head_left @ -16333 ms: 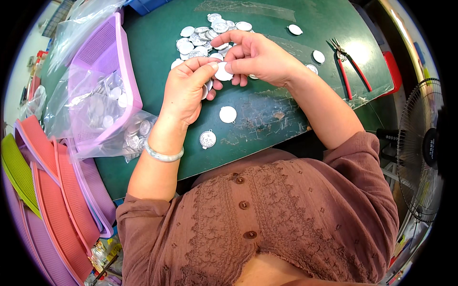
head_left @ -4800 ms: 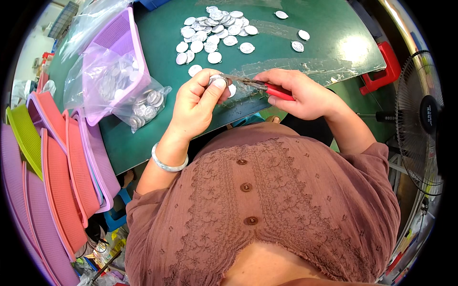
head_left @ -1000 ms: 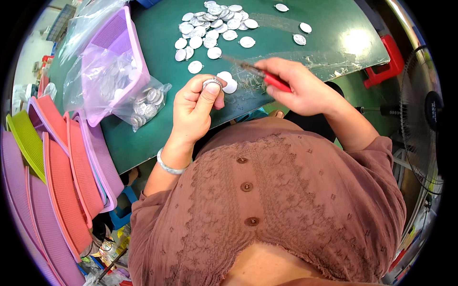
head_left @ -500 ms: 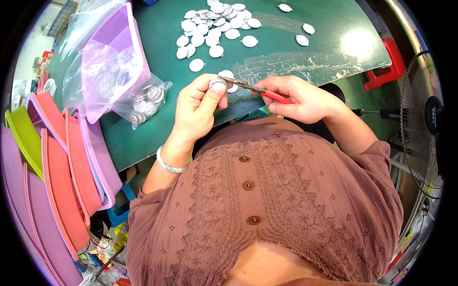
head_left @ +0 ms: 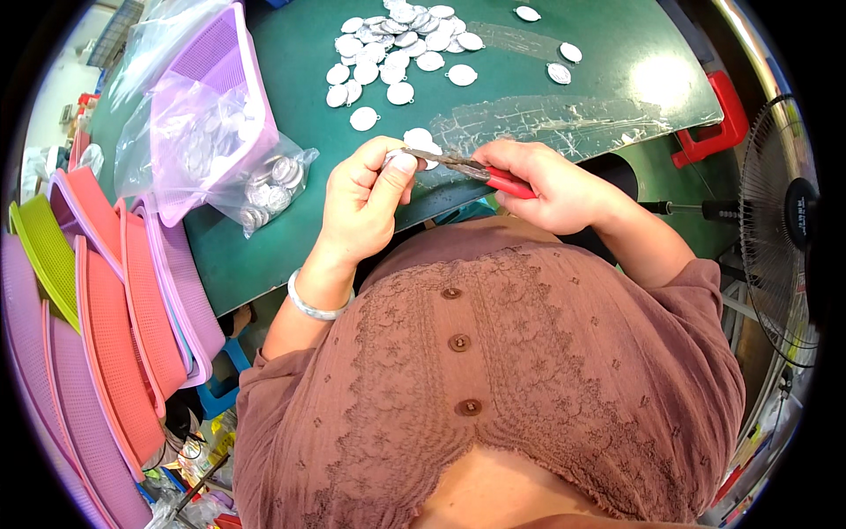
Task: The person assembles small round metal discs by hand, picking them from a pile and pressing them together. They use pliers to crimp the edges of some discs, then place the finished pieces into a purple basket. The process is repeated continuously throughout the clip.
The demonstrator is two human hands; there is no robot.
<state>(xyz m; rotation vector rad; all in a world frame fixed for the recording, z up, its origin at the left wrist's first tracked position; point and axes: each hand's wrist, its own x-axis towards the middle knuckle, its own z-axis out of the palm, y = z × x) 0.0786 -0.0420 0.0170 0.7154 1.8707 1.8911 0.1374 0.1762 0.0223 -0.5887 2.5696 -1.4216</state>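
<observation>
A pale, round metal disc [head_left: 391, 158] sits up near the table's front edge, pinched between the thumb and curled fingers of the left hand [head_left: 365, 189]. The thumb covers much of it, so which face is turned up is hard to say. The right hand [head_left: 560, 185] is wrapped around the red handles of a pair of pliers [head_left: 471, 168], whose dark metal nose points left and reaches the disc's edge at the left fingertips; whether the tips are clamped on it I cannot tell.

Just beyond the left fingertips, a couple of white discs [head_left: 419, 139] lie overlapping on the green table [head_left: 300, 79]. Farther back is a loose heap of silvery discs [head_left: 410, 35] (some show tiny loops at the rim), with three stray discs [head_left: 559, 73] off to the right. Clear film [head_left: 538, 123], scratched and peeling, is stuck to the tabletop.

To the left stands a purple basket [head_left: 262, 97], with clear plastic bagging [head_left: 273, 189] full of more discs in it and hanging over its near rim. Beside the table, coral baskets [head_left: 110, 353], purple ones and a green basket [head_left: 40, 256] are nested together. On the right are a red stool [head_left: 727, 119] and a wire-caged fan [head_left: 775, 220].

The person wears a brown top [head_left: 529, 353] and a pale bangle [head_left: 313, 304] on the left arm.
</observation>
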